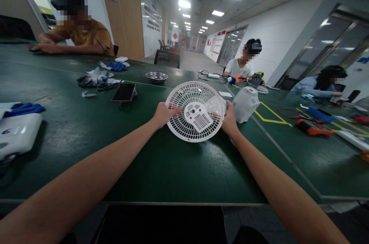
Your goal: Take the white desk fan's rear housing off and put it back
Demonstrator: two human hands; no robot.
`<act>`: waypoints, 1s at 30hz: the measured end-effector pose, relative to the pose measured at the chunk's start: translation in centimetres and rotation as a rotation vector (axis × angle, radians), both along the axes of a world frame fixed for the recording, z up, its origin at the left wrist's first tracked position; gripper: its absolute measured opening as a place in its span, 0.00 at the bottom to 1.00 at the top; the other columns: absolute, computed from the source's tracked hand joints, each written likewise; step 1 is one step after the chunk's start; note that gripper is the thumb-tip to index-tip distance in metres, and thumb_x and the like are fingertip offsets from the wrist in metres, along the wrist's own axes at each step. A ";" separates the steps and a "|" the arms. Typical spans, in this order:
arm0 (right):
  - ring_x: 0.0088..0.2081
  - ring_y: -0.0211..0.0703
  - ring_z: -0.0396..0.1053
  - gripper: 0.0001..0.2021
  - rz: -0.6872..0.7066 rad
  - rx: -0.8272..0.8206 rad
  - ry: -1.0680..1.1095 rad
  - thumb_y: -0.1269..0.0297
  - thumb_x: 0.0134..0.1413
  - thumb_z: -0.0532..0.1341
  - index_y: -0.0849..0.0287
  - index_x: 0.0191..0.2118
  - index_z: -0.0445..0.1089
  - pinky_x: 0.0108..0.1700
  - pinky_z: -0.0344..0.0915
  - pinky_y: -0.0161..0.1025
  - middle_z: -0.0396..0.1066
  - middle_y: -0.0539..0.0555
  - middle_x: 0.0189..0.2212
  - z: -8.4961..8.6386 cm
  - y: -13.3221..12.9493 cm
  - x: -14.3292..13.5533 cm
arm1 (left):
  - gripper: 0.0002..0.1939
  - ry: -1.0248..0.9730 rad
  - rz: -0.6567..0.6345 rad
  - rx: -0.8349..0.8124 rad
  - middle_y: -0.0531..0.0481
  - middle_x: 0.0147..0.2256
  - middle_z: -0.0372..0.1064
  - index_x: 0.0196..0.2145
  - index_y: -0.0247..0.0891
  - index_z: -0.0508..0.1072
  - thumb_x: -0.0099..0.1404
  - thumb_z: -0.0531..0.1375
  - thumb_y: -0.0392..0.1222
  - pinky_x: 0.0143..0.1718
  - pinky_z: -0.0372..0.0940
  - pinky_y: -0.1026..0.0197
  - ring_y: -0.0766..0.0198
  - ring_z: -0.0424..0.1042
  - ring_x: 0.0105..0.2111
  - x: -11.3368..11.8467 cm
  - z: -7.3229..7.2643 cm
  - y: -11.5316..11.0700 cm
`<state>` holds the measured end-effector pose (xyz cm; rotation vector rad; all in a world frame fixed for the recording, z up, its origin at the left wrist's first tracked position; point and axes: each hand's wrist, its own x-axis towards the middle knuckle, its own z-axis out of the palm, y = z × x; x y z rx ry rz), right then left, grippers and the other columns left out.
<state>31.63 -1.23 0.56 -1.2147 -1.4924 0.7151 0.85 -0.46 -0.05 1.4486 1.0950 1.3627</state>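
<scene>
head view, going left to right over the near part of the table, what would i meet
White unit, dark-screened phone, left hand, white fan grille, right hand, translucent white housing, orange-and-black device.

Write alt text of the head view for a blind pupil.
A left hand and right hand hold a round white fan grille by its sides at a green table. Farther off are a metal bowl and three people.
</scene>
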 end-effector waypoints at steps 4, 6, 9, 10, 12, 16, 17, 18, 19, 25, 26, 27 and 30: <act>0.53 0.61 0.66 0.37 -0.280 0.201 -0.495 0.56 0.43 0.69 0.54 0.60 0.59 0.59 0.60 0.60 0.68 0.60 0.53 0.2 0.5 2.2 | 0.11 -0.063 0.055 -0.043 0.43 0.28 0.77 0.32 0.32 0.79 0.53 0.72 0.40 0.31 0.73 0.52 0.56 0.77 0.27 -0.3 -0.2 0.6; 0.52 0.61 0.65 0.33 -0.292 0.185 -0.593 0.58 0.44 0.66 0.56 0.58 0.62 0.57 0.61 0.59 0.69 0.61 0.50 0.1 0.6 2.3 | 0.11 -0.083 0.082 -0.046 0.43 0.27 0.77 0.32 0.31 0.78 0.52 0.72 0.40 0.31 0.73 0.52 0.56 0.76 0.27 -0.6 -0.4 1.0; 0.51 0.59 0.64 0.29 -0.325 0.203 -0.636 0.57 0.47 0.64 0.57 0.56 0.64 0.57 0.61 0.57 0.68 0.61 0.47 0.3 0.6 2.3 | 0.11 -0.074 0.103 -0.049 0.43 0.27 0.76 0.31 0.31 0.78 0.52 0.72 0.40 0.32 0.73 0.52 0.56 0.76 0.27 -1.2 -0.7 1.5; 0.52 0.59 0.63 0.28 -0.370 0.250 -0.636 0.57 0.48 0.63 0.57 0.56 0.64 0.58 0.61 0.57 0.67 0.61 0.48 0.6 0.6 2.4 | 0.12 -0.076 0.101 -0.056 0.43 0.28 0.77 0.32 0.31 0.78 0.52 0.72 0.40 0.32 0.73 0.52 0.56 0.76 0.28 -1.3 -0.8 1.6; 0.57 0.60 0.60 0.28 -0.522 0.372 -0.620 0.56 0.49 0.62 0.57 0.56 0.63 0.60 0.58 0.58 0.65 0.62 0.51 1.3 0.5 3.1 | 0.12 -0.085 0.092 -0.072 0.43 0.28 0.77 0.33 0.31 0.78 0.52 0.72 0.40 0.33 0.74 0.52 0.56 0.77 0.29 -1.5 -1.0 1.8; 0.63 0.62 0.55 0.36 -0.855 0.492 -0.520 0.59 0.45 0.64 0.57 0.61 0.57 0.63 0.53 0.59 0.59 0.65 0.59 2.2 0.7 6.2 | 0.13 -0.084 0.074 -0.091 0.42 0.31 0.78 0.34 0.32 0.79 0.52 0.73 0.40 0.35 0.75 0.51 0.55 0.77 0.30 -1.7 -1.2 2.2; 0.63 0.63 0.55 0.38 -0.898 0.473 -0.490 0.60 0.43 0.64 0.58 0.63 0.55 0.63 0.53 0.60 0.58 0.66 0.60 2.1 0.9 7.2 | 0.13 -0.083 0.075 -0.093 0.41 0.31 0.78 0.34 0.32 0.79 0.52 0.73 0.40 0.35 0.75 0.50 0.55 0.78 0.31 -1.7 -1.2 2.2; 0.63 0.64 0.56 0.41 -0.924 0.434 -0.459 0.61 0.42 0.65 0.58 0.64 0.54 0.63 0.53 0.60 0.58 0.67 0.61 1.8 1.2 8.1 | 0.13 -0.084 0.076 -0.096 0.41 0.32 0.78 0.34 0.32 0.79 0.52 0.73 0.40 0.36 0.75 0.50 0.55 0.78 0.31 -1.7 -1.3 2.3; 0.62 0.64 0.58 0.43 -0.936 0.377 -0.425 0.61 0.40 0.66 0.58 0.65 0.52 0.63 0.54 0.60 0.59 0.67 0.60 1.4 1.6 9.0 | 0.13 -0.086 0.075 -0.099 0.41 0.32 0.78 0.34 0.32 0.79 0.52 0.73 0.40 0.36 0.75 0.50 0.54 0.78 0.31 -1.7 -1.3 2.3; 0.53 0.62 0.70 0.45 -0.798 -0.039 -0.235 0.58 0.30 0.73 0.57 0.59 0.56 0.57 0.64 0.55 0.70 0.66 0.53 -1.8 3.7 12.0 | 0.14 -0.084 0.055 -0.114 0.41 0.35 0.79 0.36 0.33 0.78 0.53 0.73 0.39 0.38 0.76 0.49 0.55 0.78 0.33 -2.0 -1.5 2.5; 0.53 0.62 0.70 0.44 -0.796 -0.043 -0.232 0.58 0.29 0.74 0.56 0.57 0.57 0.57 0.64 0.55 0.71 0.66 0.53 -2.1 3.9 12.1 | 0.14 -0.082 0.057 -0.114 0.41 0.35 0.78 0.36 0.33 0.78 0.53 0.73 0.39 0.38 0.76 0.49 0.54 0.78 0.33 -2.0 -1.5 2.6; 0.53 0.62 0.71 0.43 -0.800 -0.032 -0.231 0.57 0.29 0.74 0.56 0.56 0.58 0.57 0.64 0.55 0.71 0.66 0.53 -2.2 4.0 12.2 | 0.13 -0.079 0.058 -0.117 0.41 0.35 0.78 0.36 0.33 0.78 0.53 0.73 0.39 0.38 0.75 0.49 0.54 0.78 0.33 -2.0 -1.5 2.6; 0.52 0.62 0.71 0.43 -0.820 -0.014 -0.228 0.57 0.27 0.75 0.55 0.54 0.60 0.56 0.65 0.57 0.72 0.65 0.52 -2.2 4.1 12.1 | 0.12 -0.076 0.069 -0.121 0.41 0.34 0.78 0.35 0.33 0.78 0.54 0.73 0.38 0.38 0.75 0.49 0.54 0.78 0.33 -1.9 -1.5 2.6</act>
